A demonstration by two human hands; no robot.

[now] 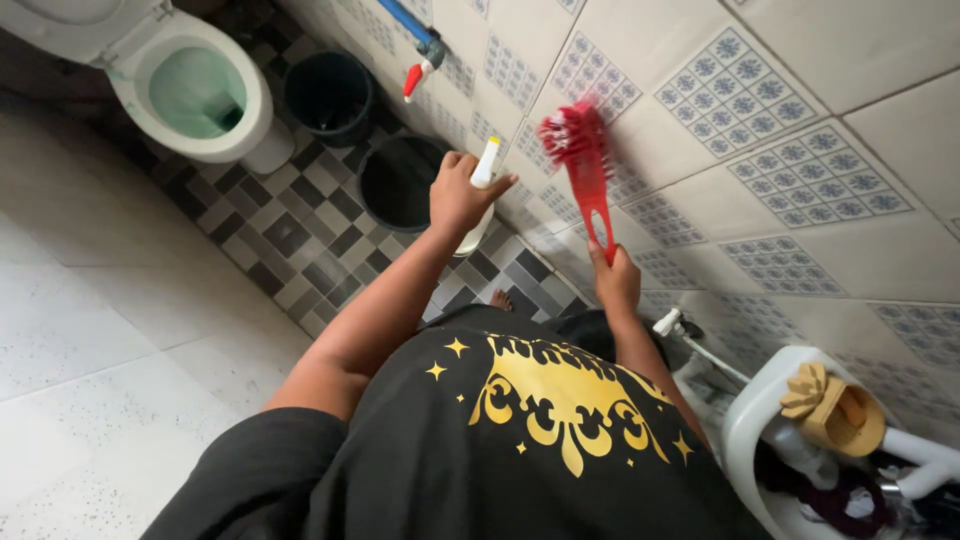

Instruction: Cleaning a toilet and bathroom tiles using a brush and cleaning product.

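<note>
Your right hand [617,280] has its grip closed on the red brush [584,160], bristles pressed to the patterned wall tile [730,90]. Your left hand [462,195] is wrapped round a white spray bottle [482,190]. Scrubbing looks midway; no foam shows.

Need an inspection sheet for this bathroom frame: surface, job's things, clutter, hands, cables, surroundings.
Surface: tiled wall, white with blue patterned tiles; brush head is against it.
Job's things: red brush, bristles on the wall; white spray bottle, nozzle up.
Clutter: white basin at lower right holding a tan wooden brush and dark items, too jumbled to tell.
Hands: left hand grips the spray bottle; right hand grips the brush handle.
Cables: nothing seen; a white hose runs from a wall fitting.
Surroundings: toilet, two dark buckets, blue tap, checkered floor.
</note>
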